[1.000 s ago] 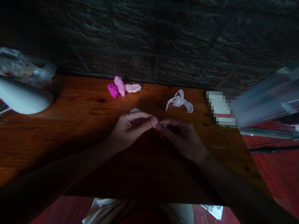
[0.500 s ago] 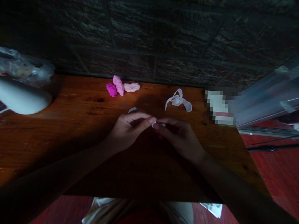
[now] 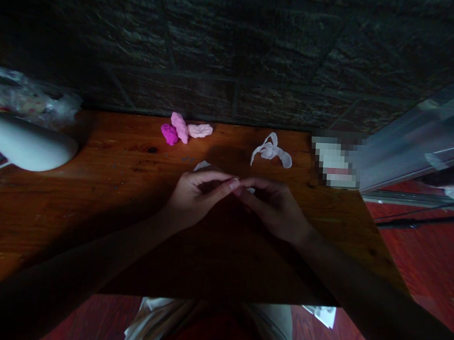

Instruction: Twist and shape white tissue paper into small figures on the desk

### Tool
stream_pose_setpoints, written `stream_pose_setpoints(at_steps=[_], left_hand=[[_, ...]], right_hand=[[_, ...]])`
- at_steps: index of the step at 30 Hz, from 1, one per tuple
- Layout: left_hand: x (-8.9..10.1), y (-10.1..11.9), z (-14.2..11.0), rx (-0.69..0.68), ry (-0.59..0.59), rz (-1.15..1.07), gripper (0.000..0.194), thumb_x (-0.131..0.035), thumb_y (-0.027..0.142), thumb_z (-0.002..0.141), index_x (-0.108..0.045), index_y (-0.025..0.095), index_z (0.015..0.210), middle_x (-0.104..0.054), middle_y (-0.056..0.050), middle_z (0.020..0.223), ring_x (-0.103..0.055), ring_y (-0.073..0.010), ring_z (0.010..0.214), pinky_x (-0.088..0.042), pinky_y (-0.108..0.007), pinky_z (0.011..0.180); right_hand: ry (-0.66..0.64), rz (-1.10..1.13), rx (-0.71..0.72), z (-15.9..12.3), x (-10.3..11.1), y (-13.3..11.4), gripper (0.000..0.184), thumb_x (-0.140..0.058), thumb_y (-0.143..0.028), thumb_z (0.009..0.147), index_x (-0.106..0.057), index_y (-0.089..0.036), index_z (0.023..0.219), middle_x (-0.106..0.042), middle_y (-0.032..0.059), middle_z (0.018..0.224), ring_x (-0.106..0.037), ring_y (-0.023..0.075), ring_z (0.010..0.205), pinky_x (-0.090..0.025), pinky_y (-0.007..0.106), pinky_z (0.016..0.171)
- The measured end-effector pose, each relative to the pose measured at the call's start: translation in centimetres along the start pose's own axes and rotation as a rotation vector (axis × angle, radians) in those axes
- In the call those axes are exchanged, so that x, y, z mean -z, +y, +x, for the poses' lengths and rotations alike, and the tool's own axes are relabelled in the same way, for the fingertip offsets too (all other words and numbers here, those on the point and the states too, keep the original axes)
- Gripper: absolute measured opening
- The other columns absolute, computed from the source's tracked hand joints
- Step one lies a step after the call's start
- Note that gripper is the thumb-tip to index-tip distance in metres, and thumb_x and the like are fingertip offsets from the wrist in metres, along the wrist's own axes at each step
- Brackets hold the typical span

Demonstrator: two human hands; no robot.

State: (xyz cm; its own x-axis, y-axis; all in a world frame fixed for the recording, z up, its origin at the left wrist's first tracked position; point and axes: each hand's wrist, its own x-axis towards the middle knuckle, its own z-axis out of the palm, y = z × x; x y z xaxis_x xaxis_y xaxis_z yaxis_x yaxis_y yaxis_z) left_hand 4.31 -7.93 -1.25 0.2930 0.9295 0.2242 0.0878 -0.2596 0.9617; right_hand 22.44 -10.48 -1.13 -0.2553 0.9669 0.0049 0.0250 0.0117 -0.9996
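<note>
Above the middle of the table, my left hand and my right hand meet at the fingertips. Both are closed in a pinch on a small piece of white modelling clay, mostly hidden by the fingers. Another white clay bit pokes out behind my left hand. Farther back to the right lies a white clay shape with thin, petal-like arms. Lumps of magenta clay, pink clay and pale pink clay touch one another near the wall.
A white rounded object, possibly a lamp, and a crumpled clear plastic bag are on the left. A blurred-out pale item sits at the right edge of the wooden table. The dark brick wall borders the back.
The fingertips have closed further over the white clay, so less of it shows between the thumbs. Both hands stay in nearly the same place, and the view has shifted slightly.
</note>
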Motion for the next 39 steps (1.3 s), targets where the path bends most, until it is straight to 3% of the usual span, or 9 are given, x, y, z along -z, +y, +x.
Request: stream_pose_setpoints(at_steps=[8,14,18,22,28,39], left_hand=[[0.1,0.0,-0.01,0.103,-0.002,-0.053,0.008,-0.075,0.027,0.082,-0.077,0.02,0.08,-0.07,0.0,0.072,-0.052,-0.0087,0.053,-0.036,-0.021,0.045],[0.38,-0.29,0.29,0.201,-0.004,-0.128,0.021,-0.069,0.036,0.088,-0.072,0.017,0.079,-0.047,0.007,0.051,-0.04,-0.0067,0.044,-0.032,-0.019,0.042],[0.4,-0.44,0.34,0.2,-0.05,-0.167,0.021,-0.07,0.036,0.087,-0.07,0.016,0.08,-0.048,0.006,0.052,-0.041,-0.0057,0.043,-0.032,-0.018,0.041],[0.25,-0.33,0.16,0.244,-0.076,-0.209,0.016,-0.075,0.03,0.082,-0.072,0.015,0.084,-0.053,0.006,0.053,-0.042,-0.0049,0.042,-0.03,-0.017,0.039],[0.36,-0.33,0.16,0.26,-0.068,-0.207,0.015,-0.073,0.028,0.083,-0.072,0.014,0.078,-0.046,0.007,0.05,-0.039,-0.004,0.041,-0.027,-0.015,0.038],[0.42,-0.31,0.15,0.235,-0.115,-0.23,0.02,-0.074,0.032,0.085,-0.071,0.014,0.076,-0.044,0.007,0.049,-0.037,-0.0042,0.041,-0.027,-0.015,0.038]], right_hand=[[0.027,0.051,-0.086,0.2,0.03,-0.24,0.021,-0.082,-0.038,0.078,-0.079,-0.02,0.089,-0.064,-0.0044,0.065,-0.051,0.0078,0.053,-0.044,0.022,0.052],[0.047,0.109,-0.12,0.14,0.48,-0.26,0.022,-0.081,-0.033,0.079,-0.079,-0.02,0.097,-0.072,-0.002,0.075,-0.058,0.0078,0.058,-0.05,0.021,0.056],[0.077,0.097,-0.1,0.14,0.67,-0.18,0.018,-0.077,-0.035,0.084,-0.079,-0.019,0.091,-0.076,0.0009,0.083,-0.06,0.0077,0.06,-0.052,0.021,0.057],[0.096,0.087,-0.077,0.13,0.59,0.0,0.018,-0.077,-0.035,0.084,-0.079,-0.018,0.09,-0.074,0.0002,0.078,-0.059,0.0074,0.058,-0.051,0.02,0.055],[0.083,0.077,-0.085,0.09,0.44,-0.04,0.02,-0.077,-0.039,0.084,-0.079,-0.02,0.09,-0.075,0.0012,0.082,-0.061,0.0086,0.06,-0.052,0.021,0.056],[0.103,0.07,-0.067,0.14,0.28,-0.3,0.023,-0.077,-0.041,0.082,-0.078,-0.019,0.087,-0.069,-0.0022,0.068,-0.058,0.0084,0.056,-0.05,0.022,0.055]])
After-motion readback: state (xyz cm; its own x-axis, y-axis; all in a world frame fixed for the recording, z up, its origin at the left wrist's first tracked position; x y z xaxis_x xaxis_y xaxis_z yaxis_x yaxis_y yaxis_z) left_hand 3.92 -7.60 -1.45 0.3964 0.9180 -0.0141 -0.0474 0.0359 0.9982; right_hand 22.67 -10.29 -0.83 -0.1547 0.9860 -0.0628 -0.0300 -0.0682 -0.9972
